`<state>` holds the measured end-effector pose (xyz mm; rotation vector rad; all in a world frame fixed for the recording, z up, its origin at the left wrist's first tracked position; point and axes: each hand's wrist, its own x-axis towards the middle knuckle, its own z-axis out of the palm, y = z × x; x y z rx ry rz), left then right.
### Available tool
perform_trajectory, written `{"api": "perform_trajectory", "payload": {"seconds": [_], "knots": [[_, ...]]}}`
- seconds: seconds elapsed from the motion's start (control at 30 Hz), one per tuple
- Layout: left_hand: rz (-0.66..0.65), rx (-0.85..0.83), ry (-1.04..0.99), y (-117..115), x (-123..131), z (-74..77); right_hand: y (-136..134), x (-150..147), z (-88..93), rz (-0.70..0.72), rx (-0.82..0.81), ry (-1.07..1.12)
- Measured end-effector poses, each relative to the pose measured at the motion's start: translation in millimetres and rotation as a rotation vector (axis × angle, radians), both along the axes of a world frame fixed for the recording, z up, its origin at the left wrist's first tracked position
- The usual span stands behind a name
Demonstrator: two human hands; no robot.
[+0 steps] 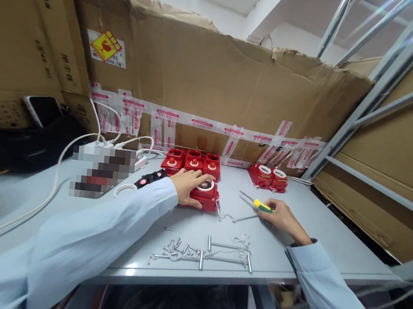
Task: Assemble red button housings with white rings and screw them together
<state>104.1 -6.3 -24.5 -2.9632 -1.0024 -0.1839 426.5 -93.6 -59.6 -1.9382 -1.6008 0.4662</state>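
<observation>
My left hand (188, 187) grips a red box (205, 203) with a round white ring on top, thumb along its front and fingers over the top. A white cord (225, 218) trails from the box's right side towards a thin metal rod (246, 219). The rod's other end disappears at my right hand, so I cannot tell whether it is held. My right hand (277, 213) is closed around a screwdriver (260, 204) with a yellow and green handle, its tip pointing left towards the box. Several red boxes with red buttons (194, 162) stand just behind my left hand.
Loose screws (178, 246) and metal T-bars (225, 260) with cords lie near the table's front edge. Two red units (267, 177) stand at the back right. Black parts (150, 179) and a white power strip (141, 161) are on the left. Cardboard (214, 76) walls the back.
</observation>
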Motion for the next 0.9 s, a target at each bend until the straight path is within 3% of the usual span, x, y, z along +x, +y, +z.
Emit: {"api": "perform_trajectory", "payload": {"seconds": [0.37,0.67,0.9], "knots": [[-0.014,-0.025,-0.036,-9,16,2.5,8,-45,-0.1,0.077,-0.153,0.282],[-0.013,-0.045,-0.058,-10,13,2.2,5,-42,2.8,0.258,-0.152,0.329],[-0.038,-0.054,-0.068,-12,19,0.5,7,-47,-0.1,0.239,-0.172,0.417]]}}
